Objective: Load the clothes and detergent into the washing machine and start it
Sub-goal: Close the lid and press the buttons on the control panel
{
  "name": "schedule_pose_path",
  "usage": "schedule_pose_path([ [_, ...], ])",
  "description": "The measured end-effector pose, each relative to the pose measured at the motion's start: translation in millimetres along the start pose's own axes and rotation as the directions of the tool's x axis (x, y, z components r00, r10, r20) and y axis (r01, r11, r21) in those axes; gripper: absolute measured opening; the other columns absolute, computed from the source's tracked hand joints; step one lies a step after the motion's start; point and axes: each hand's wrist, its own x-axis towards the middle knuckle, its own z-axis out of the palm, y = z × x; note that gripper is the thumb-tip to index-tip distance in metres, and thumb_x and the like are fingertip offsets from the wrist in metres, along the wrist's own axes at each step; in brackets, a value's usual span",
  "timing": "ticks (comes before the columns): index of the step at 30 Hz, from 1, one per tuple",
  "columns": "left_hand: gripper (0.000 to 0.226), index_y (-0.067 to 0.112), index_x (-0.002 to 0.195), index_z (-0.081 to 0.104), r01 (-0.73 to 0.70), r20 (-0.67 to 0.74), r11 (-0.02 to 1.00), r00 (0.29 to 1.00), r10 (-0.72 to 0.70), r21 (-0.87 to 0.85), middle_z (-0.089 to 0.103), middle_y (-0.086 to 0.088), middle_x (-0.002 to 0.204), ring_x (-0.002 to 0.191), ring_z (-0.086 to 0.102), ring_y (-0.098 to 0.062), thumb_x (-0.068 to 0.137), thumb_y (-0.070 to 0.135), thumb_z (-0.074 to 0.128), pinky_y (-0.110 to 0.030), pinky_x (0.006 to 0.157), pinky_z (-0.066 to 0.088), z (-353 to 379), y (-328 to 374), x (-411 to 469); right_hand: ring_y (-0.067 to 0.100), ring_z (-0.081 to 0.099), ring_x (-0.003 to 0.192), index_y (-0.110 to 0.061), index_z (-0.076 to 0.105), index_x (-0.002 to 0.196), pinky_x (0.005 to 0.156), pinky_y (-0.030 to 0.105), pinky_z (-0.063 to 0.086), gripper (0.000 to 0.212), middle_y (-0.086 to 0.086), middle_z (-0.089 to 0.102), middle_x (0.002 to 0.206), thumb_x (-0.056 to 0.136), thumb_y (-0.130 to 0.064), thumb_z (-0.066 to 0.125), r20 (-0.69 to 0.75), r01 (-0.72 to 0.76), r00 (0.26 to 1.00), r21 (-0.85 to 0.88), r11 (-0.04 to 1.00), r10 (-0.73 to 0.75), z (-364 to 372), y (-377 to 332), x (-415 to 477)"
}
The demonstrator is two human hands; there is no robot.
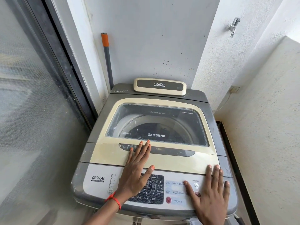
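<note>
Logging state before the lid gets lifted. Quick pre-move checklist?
1. Lid shut flat: ok.
2. Left hand flat, fingertips at the lid handle recess: ok.
3. Right hand off the controls: not ok, it lies flat over the right side of the control panel.
4. Both hands empty: ok.
5. Drum load through the glass window: cannot tell.
6. Room behind the lid: cannot tell.

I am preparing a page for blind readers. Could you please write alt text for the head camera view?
A person's left hand and right hand lie flat and open on a closed top-loading washing machine, the left reaching the lid handle, the right on the control panel. The machine stands in a narrow white-walled corner, beside an orange-tipped pole.
</note>
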Motion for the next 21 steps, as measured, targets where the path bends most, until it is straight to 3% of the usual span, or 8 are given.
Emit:
schedule_pose_path([
  [21,0.064,0.019,0.149,0.015,-0.022,-0.017,1.000,1.000,0.022,-0.001,0.002,0.016,0.157,0.146,0.000,-0.009,0.092,0.044,0.031,-0.031,0.117,-0.010,0.6,-1.5,-0.2,0.025,0.015,0.142,-0.011,0.018,0.147,0.113,0.044,0.007,0.101,0.012,0.018,0.154,0.076,-0.082,0.011,0.006,0.006,1.000,0.005,1.000,-0.006,-2.4,-0.2,-1.5],
])
